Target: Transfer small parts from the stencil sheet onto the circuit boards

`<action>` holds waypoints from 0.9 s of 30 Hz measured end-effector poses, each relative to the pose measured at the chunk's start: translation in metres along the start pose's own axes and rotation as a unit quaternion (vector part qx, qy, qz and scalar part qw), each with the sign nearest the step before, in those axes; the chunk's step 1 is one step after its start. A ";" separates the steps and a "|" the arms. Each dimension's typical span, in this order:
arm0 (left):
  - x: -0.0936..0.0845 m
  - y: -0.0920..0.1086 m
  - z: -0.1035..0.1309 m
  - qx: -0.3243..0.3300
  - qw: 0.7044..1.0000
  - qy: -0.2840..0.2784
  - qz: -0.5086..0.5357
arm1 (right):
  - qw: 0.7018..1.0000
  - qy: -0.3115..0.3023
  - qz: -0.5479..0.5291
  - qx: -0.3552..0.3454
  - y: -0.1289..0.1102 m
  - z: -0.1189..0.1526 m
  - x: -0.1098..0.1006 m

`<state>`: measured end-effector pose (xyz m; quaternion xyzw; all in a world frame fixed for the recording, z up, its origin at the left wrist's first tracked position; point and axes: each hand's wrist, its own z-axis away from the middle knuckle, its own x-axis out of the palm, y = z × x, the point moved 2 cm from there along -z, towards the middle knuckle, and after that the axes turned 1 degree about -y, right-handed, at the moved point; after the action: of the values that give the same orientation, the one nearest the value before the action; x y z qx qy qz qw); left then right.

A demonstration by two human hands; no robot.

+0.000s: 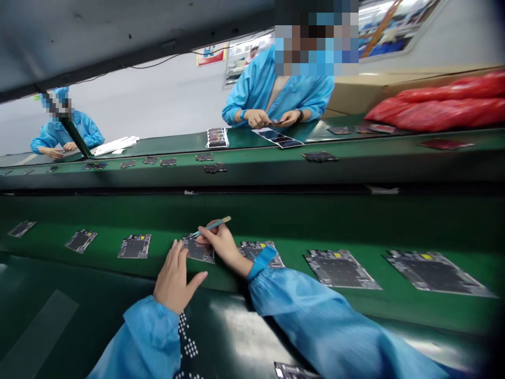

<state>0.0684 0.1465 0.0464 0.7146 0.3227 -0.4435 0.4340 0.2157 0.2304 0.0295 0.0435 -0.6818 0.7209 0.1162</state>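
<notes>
A dark circuit board [200, 251] lies flat on the green belt, between my two hands. My right hand [221, 243] is closed around a pair of light-blue tweezers [211, 226], whose tips point down to the left at the board's upper edge. At the board's left edge rests my left hand [175, 279], fingers stretched out and thumb apart, holding nothing. Partly behind my right wrist, another circuit board [263, 251] shows. Whether the tweezer tips pinch anything is too small to tell.
More boards lie along the belt, left [134, 246] and right [341, 269]. White dots on a sheet [191, 347] and a partly seen board [294, 370] are near me. Across the line, co-workers in blue handle parts beside a second belt [256, 168]. A red bag [445, 105] lies at far right.
</notes>
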 end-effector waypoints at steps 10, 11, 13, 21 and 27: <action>0.016 0.000 -0.024 0.032 0.999 -0.024 0.032 | 0.999 0.038 0.030 -0.006 0.011 0.001 -0.018; 0.016 0.001 -0.025 0.032 0.999 -0.022 0.034 | 0.999 0.042 0.033 -0.007 0.011 0.001 -0.019; 0.018 0.005 -0.029 0.034 0.998 -0.021 0.038 | 0.998 0.051 0.036 -0.010 0.010 0.002 -0.022; 0.018 0.018 -0.038 0.022 0.997 -0.014 0.077 | 0.994 0.107 -0.007 -0.035 -0.009 0.011 -0.036; -0.022 0.015 0.015 -0.022 0.985 0.057 0.163 | 0.996 -0.070 -0.055 0.020 -0.040 0.062 -0.031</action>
<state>0.0668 0.1254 0.0677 0.7720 0.2360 -0.3186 0.4968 0.2485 0.1667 0.0655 0.1338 -0.6702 0.7223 0.1063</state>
